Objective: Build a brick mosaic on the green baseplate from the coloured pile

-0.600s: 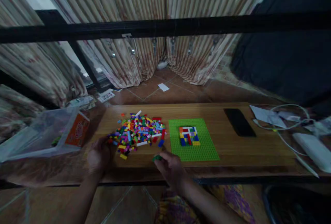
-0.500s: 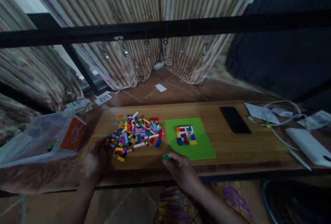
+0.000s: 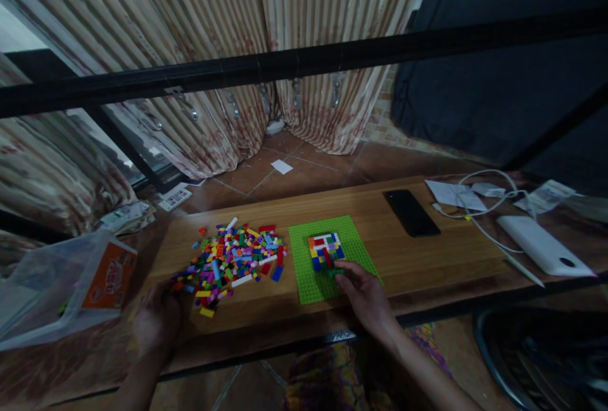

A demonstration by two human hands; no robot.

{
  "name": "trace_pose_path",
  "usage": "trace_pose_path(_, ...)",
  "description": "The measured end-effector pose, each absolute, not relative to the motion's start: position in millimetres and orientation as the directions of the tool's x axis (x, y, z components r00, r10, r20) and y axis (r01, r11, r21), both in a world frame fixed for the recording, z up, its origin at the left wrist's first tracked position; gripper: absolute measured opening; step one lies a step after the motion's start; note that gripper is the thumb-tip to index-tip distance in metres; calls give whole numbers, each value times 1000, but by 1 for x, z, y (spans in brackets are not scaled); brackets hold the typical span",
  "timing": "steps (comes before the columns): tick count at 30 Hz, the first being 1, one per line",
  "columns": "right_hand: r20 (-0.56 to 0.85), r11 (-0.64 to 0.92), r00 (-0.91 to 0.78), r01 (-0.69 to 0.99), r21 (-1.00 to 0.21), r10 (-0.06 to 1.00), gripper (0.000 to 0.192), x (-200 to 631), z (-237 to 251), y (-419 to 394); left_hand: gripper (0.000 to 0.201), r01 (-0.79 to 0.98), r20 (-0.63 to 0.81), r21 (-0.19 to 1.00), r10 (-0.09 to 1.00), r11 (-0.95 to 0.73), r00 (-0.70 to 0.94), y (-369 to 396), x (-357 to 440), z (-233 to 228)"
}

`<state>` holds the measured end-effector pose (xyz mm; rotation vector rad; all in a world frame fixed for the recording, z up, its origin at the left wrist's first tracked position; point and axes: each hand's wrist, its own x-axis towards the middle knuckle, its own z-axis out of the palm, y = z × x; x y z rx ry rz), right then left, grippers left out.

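Note:
My right hand (image 3: 363, 287) pinches a small green brick (image 3: 335, 272) over the near part of the green baseplate (image 3: 363, 252), close to the front edge of a block of joined bricks (image 3: 323, 248). That block is white, red, yellow and blue and sits on the plate. I cannot tell whether the green brick touches it. At the left edge of a pile of loose coloured bricks (image 3: 237, 256) rests my left hand (image 3: 159, 316). Its fingers are in shadow and partly hidden, so their grip does not show.
A clear plastic box (image 3: 42, 309) with an orange label stands at the left. A black phone (image 3: 412, 213) lies right of the plate on the wooden tabletop (image 3: 456, 265). Farther right are white cables, papers and a white power bank (image 3: 544, 245).
My right hand has carried the green brick from the plate's near left corner to the front of the joined bricks. The left hand stays by the pile. The view has turned slightly.

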<state>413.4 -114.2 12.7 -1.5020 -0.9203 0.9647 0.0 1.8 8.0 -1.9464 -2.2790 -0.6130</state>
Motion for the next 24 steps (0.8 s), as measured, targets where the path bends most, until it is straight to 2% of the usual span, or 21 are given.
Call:
trace_pose_path(5,-105,-104,381,-24,-994,919,35,417,14,-110,31,971,347,222,924,83,-158,3,-1,7)
trace_pose_path(12,-151,-142,408,-51,-988,900,36,419,16,-104,31,962,317,255,932,98,-178,1,1,9)
trace_pose_path(16,-121,-164,409,72,-984,904,37,427,18,-105,33,961,294,259,940,96,-173,0,2,11)
trace_pose_path(24,28,-167,476,361,-918,879,37,441,18,-106,34,960,289,244,935,136,-206,1,5,11)
